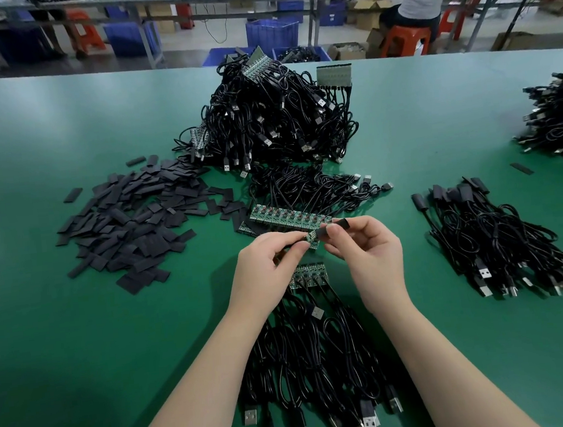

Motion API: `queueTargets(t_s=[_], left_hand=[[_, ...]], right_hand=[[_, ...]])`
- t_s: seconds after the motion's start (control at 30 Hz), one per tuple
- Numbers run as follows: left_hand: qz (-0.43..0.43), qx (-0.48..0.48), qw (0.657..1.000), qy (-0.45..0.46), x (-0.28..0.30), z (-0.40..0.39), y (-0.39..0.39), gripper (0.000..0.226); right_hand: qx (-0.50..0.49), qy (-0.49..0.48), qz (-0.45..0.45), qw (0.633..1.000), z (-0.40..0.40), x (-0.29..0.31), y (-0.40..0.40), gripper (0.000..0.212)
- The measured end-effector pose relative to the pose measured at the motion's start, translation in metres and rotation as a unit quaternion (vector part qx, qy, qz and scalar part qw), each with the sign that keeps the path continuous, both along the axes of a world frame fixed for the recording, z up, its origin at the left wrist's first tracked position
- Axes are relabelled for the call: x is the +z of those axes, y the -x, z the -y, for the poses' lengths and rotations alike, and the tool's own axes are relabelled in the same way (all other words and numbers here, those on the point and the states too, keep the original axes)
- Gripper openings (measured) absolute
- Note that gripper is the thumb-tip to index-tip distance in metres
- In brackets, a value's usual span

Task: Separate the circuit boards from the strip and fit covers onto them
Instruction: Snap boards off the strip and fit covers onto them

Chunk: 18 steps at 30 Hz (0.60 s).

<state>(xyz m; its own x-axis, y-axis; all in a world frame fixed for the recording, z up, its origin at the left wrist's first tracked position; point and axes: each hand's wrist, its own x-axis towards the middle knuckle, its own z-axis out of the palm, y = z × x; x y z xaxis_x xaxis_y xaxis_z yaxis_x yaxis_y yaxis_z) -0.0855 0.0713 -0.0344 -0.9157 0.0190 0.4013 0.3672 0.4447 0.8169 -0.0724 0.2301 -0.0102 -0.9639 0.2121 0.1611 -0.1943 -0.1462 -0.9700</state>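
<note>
My left hand (268, 266) pinches a small green circuit board (311, 237) above the green table. My right hand (366, 246) pinches a black cover (338, 225) whose open end meets the tip of that board. Just behind my hands lies a strip of several joined boards (285, 217) with cables attached. Below my hands a short strip of boards (308, 275) lies flat, its black USB cables (314, 358) trailing toward me. A heap of loose black covers (136, 220) lies to the left.
A tall pile of cabled board strips (271, 118) stands at the table's middle back. Covered cables (492, 237) lie bundled at the right, another cable heap (559, 117) at the far right edge. A person on an orange stool (404, 41) sits beyond the table.
</note>
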Motion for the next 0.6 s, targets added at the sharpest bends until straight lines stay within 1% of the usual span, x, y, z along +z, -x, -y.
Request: queueTargets(t_s=[0.07,0.3,0.4,0.5,0.6], left_hand=[[0.006,0.004,1.000,-0.010,-0.0001,-0.0001,-0.0006,0.018],[0.009,-0.006,1.000,-0.016,0.0015,-0.0003,-0.0022,0.025],[0.003,-0.011,1.000,-0.018,0.0018,-0.0002,-0.0021,0.025],[-0.011,-0.017,1.000,-0.012,0.0018,0.0012,-0.0022,0.021],[-0.020,-0.025,0.999,0.000,0.0031,0.0013,-0.0022,0.022]], right_hand=[[0.004,-0.013,-0.007,1.000,0.0000,-0.0004,-0.0008,0.020],[-0.004,-0.046,-0.036,0.998,0.0031,-0.0013,-0.0025,0.020],[0.003,-0.051,-0.041,0.998,0.0023,-0.0020,-0.0031,0.020],[0.023,-0.060,-0.030,0.997,-0.0001,-0.0017,-0.0006,0.021],[0.064,-0.053,-0.001,0.997,-0.0048,-0.0016,0.0021,0.023]])
